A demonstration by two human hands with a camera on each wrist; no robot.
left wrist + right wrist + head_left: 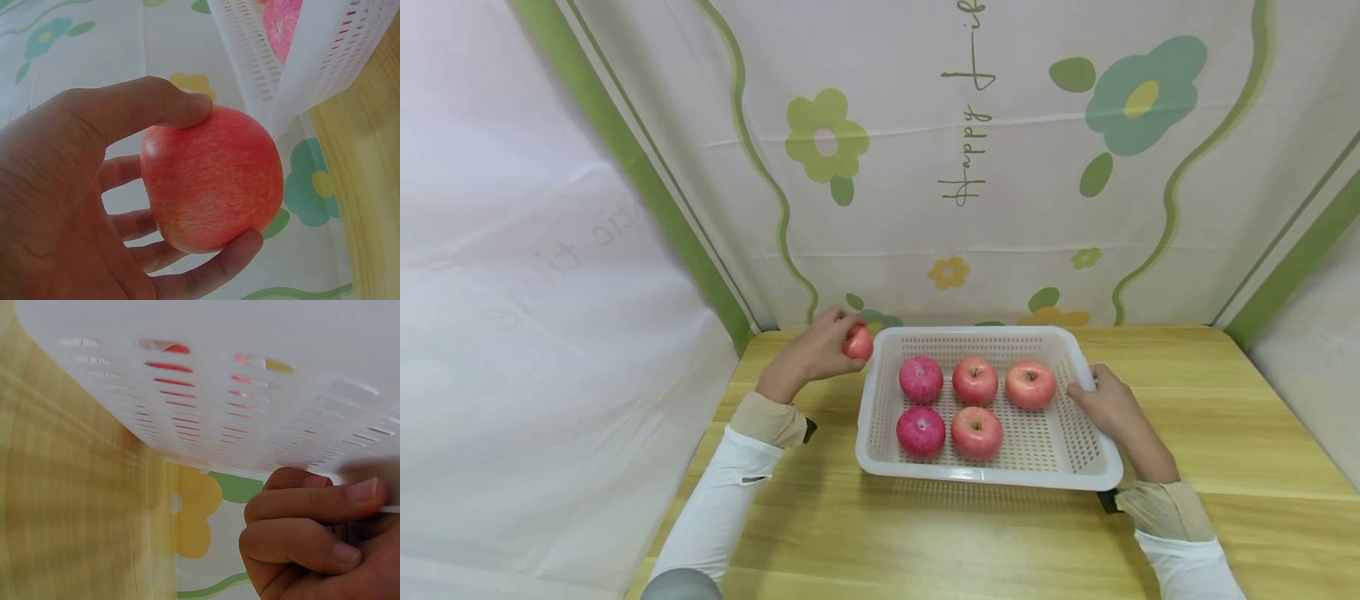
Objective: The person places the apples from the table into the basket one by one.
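Note:
Just left of a white plastic basket (977, 477), my left hand (829, 346) holds a red apple (212, 181), thumb on one side and fingers curled round the other. Inside the basket lie three lighter red apples (977, 432) and two deep-pink round fruits (921, 431) in two rows. The front right part of the basket floor shows bare mesh. My right hand (1108, 404) grips the basket's right rim, its thumb over the edge. From the right wrist view, the curled fingers (294, 537) are outside the slotted wall.
The basket is over a wooden table (850, 542). A white cloth (910, 208) with printed flowers hangs along the table's back edge, and more cloth (550, 333) hangs on the left side.

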